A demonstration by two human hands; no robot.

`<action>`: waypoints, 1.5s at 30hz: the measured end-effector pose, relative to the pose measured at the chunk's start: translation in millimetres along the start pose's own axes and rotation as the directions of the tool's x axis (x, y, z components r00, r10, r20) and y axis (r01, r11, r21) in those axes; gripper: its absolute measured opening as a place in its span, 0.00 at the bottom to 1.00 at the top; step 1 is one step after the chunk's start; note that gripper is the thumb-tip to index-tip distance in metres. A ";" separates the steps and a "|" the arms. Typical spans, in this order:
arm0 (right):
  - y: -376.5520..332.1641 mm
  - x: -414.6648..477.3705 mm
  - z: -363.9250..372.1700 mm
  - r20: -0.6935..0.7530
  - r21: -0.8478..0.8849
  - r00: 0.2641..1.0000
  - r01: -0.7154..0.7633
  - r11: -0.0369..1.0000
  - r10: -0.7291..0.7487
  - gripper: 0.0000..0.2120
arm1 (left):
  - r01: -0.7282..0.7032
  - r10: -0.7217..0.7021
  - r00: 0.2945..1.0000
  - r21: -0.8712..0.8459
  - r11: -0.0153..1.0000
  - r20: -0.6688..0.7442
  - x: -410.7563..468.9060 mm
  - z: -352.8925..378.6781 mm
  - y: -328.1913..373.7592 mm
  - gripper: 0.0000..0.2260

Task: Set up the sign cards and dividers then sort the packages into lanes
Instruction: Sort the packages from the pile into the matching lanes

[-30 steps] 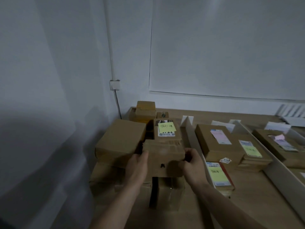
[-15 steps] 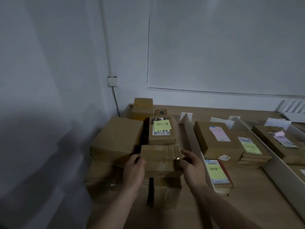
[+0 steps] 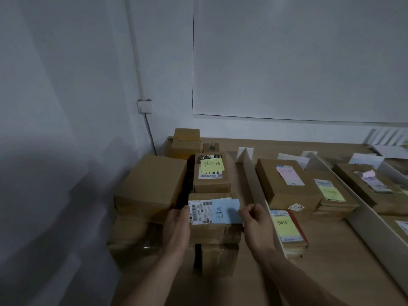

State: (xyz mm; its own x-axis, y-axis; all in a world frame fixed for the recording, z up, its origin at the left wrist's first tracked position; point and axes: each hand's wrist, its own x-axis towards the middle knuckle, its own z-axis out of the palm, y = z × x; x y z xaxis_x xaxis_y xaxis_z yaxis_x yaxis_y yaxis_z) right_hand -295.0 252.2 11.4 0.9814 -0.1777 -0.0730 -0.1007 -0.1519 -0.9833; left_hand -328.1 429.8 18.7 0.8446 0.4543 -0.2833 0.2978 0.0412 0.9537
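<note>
Package (image 3: pixel 215 233) held by left hand (image 3: pixel 176 226) and right hand (image 3: pixel 257 226), blue note (image 3: pixel 225 212) scrawl unreadable

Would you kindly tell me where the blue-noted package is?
In the head view, lower centre, the package is held by the left hand and right hand, before the yellow-noted box, left of the white divider.

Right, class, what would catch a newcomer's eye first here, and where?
The cardboard package at centre, gripped by the left hand and right hand, shows a barcode label and blue note on top. Behind it, a yellow sticky note brightens another box; to the right, a white divider fences off labelled packages.
</note>
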 end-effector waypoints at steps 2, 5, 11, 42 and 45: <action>2.5 0.8 -0.8 0.015 -0.032 1.000 -0.021 0.999 0.022 0.04 | -0.003 0.003 1.000 0.019 1.000 0.006 0.2 0.3 -1.0 0.11; 2.0 -0.2 -1.1 0.034 -0.045 0.998 -0.055 0.997 0.056 0.09 | -0.004 0.003 1.000 0.052 0.999 0.023 1.0 -0.1 -2.0 0.08; -1.6 0.1 1.8 0.061 -0.055 0.995 -0.073 0.996 0.076 0.24 | -0.049 0.044 0.996 0.077 0.996 0.072 0.0 -2.5 -2.5 0.04; -0.1 -50.1 -202.6 -0.294 0.240 0.953 0.003 0.971 0.070 0.17 | -0.152 0.173 0.940 -0.093 0.984 0.293 -128.2 159.4 12.9 0.09; 5.1 -64.1 -268.8 -0.341 0.262 0.938 0.034 0.964 0.060 0.16 | -0.174 0.204 0.915 -0.114 0.978 0.347 -176.1 205.6 11.7 0.07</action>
State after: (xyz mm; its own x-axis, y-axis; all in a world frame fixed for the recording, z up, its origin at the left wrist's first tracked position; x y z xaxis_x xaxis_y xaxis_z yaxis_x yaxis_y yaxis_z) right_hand -402.4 1.5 56.0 0.8590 -0.5072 -0.0703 -0.0211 0.1022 -0.9945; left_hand -381.8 167.3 59.0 0.9883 0.1154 -0.0999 0.0931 0.0626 0.9937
